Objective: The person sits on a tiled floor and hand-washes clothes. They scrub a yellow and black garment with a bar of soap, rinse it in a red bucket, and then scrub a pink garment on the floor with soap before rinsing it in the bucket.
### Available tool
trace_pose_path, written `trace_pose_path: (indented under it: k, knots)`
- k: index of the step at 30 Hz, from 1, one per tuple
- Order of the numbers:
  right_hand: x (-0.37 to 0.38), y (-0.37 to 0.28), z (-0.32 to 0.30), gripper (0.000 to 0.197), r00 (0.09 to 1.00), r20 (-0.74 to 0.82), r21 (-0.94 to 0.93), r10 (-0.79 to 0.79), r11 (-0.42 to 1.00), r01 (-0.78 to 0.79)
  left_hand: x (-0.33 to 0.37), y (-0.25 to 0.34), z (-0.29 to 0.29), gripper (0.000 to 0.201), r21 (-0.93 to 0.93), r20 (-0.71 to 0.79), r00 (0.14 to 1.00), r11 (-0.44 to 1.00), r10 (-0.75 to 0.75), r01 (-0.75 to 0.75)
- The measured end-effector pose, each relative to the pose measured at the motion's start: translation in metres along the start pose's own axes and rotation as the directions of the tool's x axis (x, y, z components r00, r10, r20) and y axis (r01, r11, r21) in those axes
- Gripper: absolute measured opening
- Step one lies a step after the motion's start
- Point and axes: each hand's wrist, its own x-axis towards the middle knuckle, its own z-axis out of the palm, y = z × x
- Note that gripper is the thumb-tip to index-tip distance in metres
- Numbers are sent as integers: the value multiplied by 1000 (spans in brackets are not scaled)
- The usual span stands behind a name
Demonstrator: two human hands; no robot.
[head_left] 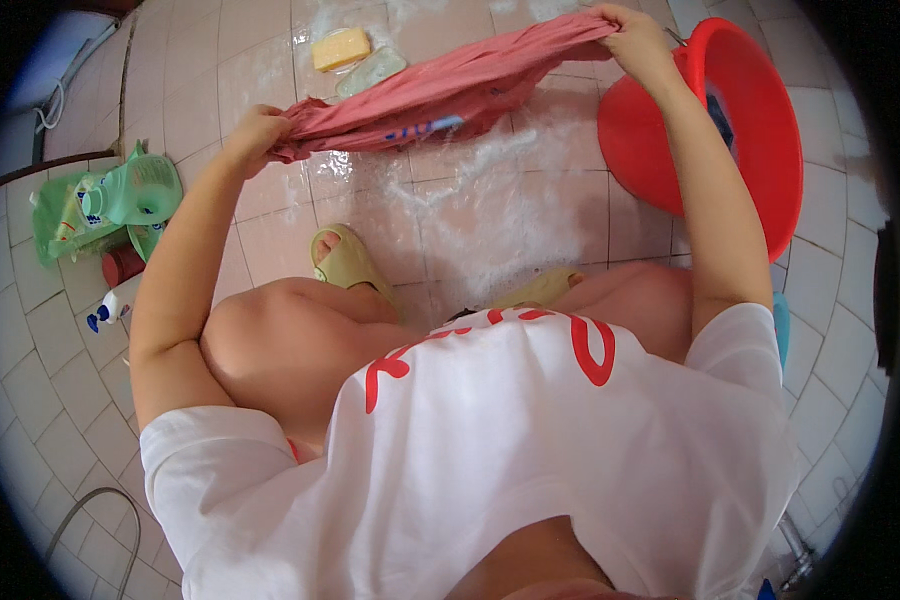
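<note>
A pink-red garment [450,90] with a small blue print hangs stretched between my two hands, over the wet tiled floor. My left hand [257,138] is closed on its left end, and my right hand [638,42] grips the far right end, held higher in the picture. Just beyond the cloth lie a yellow bar of soap [341,48] and a pale translucent dish-like piece [372,72]. To the right, near my right forearm, a big red bucket [660,125] leans on its side with something dark inside.
White suds [460,180] streak the floor tiles. At left stand a green bottle [140,190], a green bag [65,215], a dark red container [122,265] and a white pump bottle with a blue top [108,312]. My slippered foot [345,255] rests close below the cloth.
</note>
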Motion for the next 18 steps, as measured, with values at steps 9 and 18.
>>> trace_pose_path:
  k: [9,18]
  knots:
    - [-19,-36,1,26,927,296,588,229,721,-366,-31,-19,-56,28,-100,-5,988,983,156,-156]
    - [-23,-39,-7,34,801,585,272,128,899,-343,-25,-41,-75,23,-45,-413,865,942,285,-332]
